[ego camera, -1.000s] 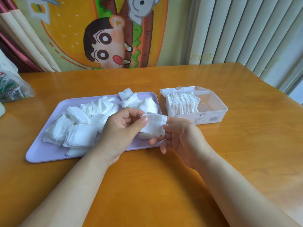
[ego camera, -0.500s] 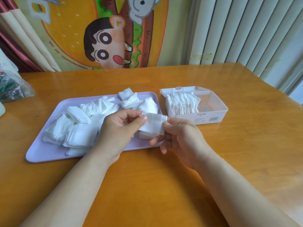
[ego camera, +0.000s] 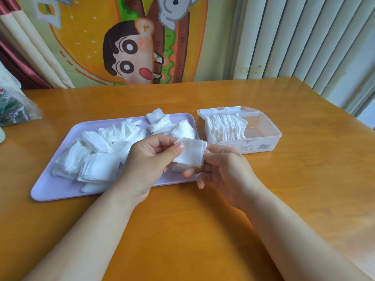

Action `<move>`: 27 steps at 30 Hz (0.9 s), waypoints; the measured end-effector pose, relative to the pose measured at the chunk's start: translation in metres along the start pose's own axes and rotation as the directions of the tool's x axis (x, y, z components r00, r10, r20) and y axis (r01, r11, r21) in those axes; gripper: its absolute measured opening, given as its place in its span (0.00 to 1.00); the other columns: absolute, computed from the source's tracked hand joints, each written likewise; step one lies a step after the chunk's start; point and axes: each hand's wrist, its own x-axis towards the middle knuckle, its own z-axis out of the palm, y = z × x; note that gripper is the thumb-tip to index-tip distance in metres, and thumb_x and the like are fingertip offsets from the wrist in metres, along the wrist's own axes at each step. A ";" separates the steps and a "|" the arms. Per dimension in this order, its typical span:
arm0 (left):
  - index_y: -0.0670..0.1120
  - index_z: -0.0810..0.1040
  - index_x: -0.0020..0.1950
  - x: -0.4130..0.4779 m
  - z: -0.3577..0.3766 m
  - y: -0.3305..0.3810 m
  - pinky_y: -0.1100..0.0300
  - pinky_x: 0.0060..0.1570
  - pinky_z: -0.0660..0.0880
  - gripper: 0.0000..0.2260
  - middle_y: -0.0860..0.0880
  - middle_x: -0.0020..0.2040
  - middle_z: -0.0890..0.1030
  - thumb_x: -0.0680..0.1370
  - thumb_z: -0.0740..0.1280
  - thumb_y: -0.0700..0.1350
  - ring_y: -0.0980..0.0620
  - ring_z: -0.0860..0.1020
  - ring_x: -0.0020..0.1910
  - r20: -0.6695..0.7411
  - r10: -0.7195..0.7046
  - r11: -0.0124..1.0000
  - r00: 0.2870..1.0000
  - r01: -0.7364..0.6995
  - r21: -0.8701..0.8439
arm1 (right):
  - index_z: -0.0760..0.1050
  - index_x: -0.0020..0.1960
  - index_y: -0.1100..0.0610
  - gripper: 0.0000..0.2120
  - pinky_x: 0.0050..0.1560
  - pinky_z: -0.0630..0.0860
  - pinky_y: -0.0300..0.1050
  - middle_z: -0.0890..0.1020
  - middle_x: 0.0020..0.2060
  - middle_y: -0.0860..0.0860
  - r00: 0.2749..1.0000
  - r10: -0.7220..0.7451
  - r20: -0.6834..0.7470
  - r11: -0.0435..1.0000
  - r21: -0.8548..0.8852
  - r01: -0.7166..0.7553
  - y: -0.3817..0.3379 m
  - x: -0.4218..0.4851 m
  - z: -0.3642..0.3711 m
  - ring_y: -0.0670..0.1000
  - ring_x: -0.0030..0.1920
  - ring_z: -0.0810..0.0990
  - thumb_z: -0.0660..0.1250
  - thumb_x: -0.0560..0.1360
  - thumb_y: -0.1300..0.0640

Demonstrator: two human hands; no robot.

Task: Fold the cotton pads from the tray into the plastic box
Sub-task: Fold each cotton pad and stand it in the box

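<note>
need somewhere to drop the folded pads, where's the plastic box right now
In the head view the plastic box sits open on the table, right of the purple tray, just beyond the right hand.

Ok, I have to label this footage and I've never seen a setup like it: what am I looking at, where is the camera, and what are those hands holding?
There is no machine here, only a person's two bare hands. The camera is worn on the person's head and looks forward and down, so both arms come in from the bottom edge.

On the wooden table lies a lilac tray heaped with loose pads. To its right stands an open clear plastic box, with a row of folded pads standing on edge in its left part. A plastic bag sits at the far left edge.

The left hand and right hand pinch one white cotton pad between them, above the tray's near right corner. Each grip takes its own side of the pad.
</note>
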 end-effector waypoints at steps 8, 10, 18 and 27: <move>0.45 0.84 0.51 0.000 0.002 0.000 0.68 0.32 0.72 0.04 0.51 0.38 0.84 0.77 0.76 0.41 0.58 0.78 0.33 -0.020 -0.004 1.000 1.000 0.004 -0.014 | 0.78 0.67 0.69 0.19 0.34 0.76 0.49 0.84 0.57 0.69 0.999 0.023 0.025 0.999 0.038 -0.024 0.001 0.001 0.001 0.62 0.47 0.84 0.52 0.85 0.66; 0.44 0.84 0.51 0.000 0.003 0.000 0.69 0.32 0.73 0.04 0.52 0.37 0.84 0.77 0.75 0.39 0.59 0.78 0.33 -0.020 0.005 1.000 1.000 -0.005 -0.023 | 0.77 0.67 0.69 0.19 0.34 0.76 0.50 0.84 0.57 0.70 0.999 0.025 0.028 0.999 0.045 -0.026 0.000 0.001 0.001 0.63 0.47 0.84 0.52 0.85 0.66; 0.44 0.84 0.51 -0.001 0.004 0.000 0.69 0.32 0.73 0.04 0.53 0.37 0.84 0.77 0.76 0.40 0.59 0.79 0.34 -0.026 0.020 1.000 0.999 -0.020 0.004 | 0.80 0.62 0.69 0.17 0.35 0.77 0.49 0.86 0.52 0.67 0.999 0.002 0.036 0.999 0.045 -0.004 -0.002 -0.002 0.002 0.63 0.47 0.85 0.57 0.86 0.60; 0.44 0.86 0.52 -0.001 0.001 -0.001 0.68 0.35 0.73 0.05 0.52 0.36 0.83 0.77 0.76 0.42 0.57 0.78 0.34 -0.030 0.024 1.000 0.999 -0.024 0.012 | 0.80 0.64 0.68 0.17 0.33 0.76 0.49 0.86 0.54 0.67 1.000 -0.006 -0.011 1.000 0.018 0.006 0.000 -0.001 0.002 0.62 0.46 0.85 0.56 0.88 0.59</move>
